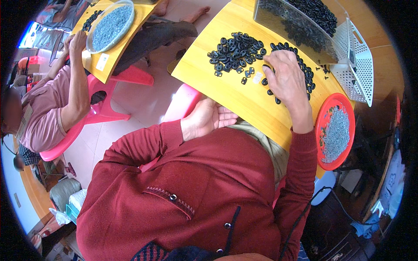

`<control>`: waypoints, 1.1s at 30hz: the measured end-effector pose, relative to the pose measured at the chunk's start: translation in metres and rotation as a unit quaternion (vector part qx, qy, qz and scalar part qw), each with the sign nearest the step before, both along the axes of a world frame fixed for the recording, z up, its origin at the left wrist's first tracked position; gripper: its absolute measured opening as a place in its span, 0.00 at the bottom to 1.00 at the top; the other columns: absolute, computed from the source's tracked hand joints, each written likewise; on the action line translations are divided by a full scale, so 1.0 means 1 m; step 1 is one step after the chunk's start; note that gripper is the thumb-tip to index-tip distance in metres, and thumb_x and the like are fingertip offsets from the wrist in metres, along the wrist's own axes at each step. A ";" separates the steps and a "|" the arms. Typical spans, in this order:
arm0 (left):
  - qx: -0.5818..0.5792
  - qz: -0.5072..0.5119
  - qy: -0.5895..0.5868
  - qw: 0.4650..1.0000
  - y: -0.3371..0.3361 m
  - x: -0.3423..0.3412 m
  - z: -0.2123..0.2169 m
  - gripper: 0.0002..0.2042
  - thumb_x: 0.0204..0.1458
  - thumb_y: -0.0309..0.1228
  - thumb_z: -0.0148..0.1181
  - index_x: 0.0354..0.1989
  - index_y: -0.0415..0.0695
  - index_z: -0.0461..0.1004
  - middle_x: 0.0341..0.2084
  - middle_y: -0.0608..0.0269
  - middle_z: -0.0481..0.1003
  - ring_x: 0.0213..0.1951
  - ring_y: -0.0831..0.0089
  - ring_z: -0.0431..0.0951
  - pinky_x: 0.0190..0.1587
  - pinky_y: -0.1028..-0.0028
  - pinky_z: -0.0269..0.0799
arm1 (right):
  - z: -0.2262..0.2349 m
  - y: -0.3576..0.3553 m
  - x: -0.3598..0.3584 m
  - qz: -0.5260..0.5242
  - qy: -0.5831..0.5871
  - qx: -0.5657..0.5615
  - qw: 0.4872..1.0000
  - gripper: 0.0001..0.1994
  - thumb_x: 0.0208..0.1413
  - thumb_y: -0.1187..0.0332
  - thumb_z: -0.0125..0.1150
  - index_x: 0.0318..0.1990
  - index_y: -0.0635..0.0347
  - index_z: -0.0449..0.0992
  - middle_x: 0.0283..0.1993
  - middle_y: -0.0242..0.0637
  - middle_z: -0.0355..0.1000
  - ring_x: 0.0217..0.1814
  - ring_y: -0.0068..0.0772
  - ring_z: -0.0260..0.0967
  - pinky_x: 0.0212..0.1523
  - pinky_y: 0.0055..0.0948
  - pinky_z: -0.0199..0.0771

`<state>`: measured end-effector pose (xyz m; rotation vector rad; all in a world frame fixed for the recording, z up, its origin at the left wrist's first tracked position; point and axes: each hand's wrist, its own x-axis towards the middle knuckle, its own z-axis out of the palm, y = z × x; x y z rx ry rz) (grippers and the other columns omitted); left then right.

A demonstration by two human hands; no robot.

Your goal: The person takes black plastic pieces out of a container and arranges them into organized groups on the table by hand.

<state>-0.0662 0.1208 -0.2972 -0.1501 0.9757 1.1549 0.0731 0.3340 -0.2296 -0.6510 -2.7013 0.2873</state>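
My left hand (210, 117) lies palm up at the near edge of the yellow table, fingers stretched out and nothing visible in it. Over the table, my right hand (286, 76) reaches down with bent fingers; a small black plastic piece shows between its thumb and index finger. Left of that hand is a pile of black oval two-holed plastic pieces (235, 52). More black pieces (308, 78) lie around and partly under the right hand. A small whitish piece (257, 78) lies between the pile and the right hand.
A clear bin of black pieces (296, 32) stands at the back, beside a white perforated basket (359, 65). To the right, a red tray (321, 130) holds many small silvery screws. At left, another person (52, 100) works at a yellow table with a round tub (131, 21).
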 end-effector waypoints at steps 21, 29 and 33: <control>0.002 0.000 -0.003 1.000 0.000 0.000 0.000 0.26 0.74 0.48 0.31 0.60 0.39 0.68 0.45 0.53 0.79 0.43 0.66 0.82 0.51 0.66 0.82 | -0.011 0.015 -0.005 0.004 0.004 0.042 0.999 0.14 0.57 0.76 0.57 0.48 0.60 0.83 0.56 0.39 0.76 0.62 0.45 0.67 0.64 0.39 0.70; 0.001 0.000 -0.004 1.000 0.000 0.000 0.002 0.26 0.74 0.48 0.32 0.62 0.39 0.66 0.45 0.52 0.78 0.44 0.66 0.82 0.52 0.66 0.82 | -0.010 0.016 -0.001 -0.004 0.020 0.011 1.000 0.11 0.58 0.74 0.57 0.45 0.62 0.84 0.55 0.40 0.77 0.63 0.46 0.67 0.64 0.40 0.70; 0.006 -0.001 -0.006 1.000 -0.001 -0.001 -0.001 0.26 0.74 0.48 0.32 0.62 0.39 0.66 0.46 0.52 0.78 0.44 0.66 0.82 0.52 0.65 0.82 | -0.008 0.014 -0.001 -0.007 0.012 0.013 1.000 0.10 0.59 0.72 0.59 0.44 0.63 0.84 0.52 0.40 0.77 0.62 0.45 0.68 0.64 0.40 0.70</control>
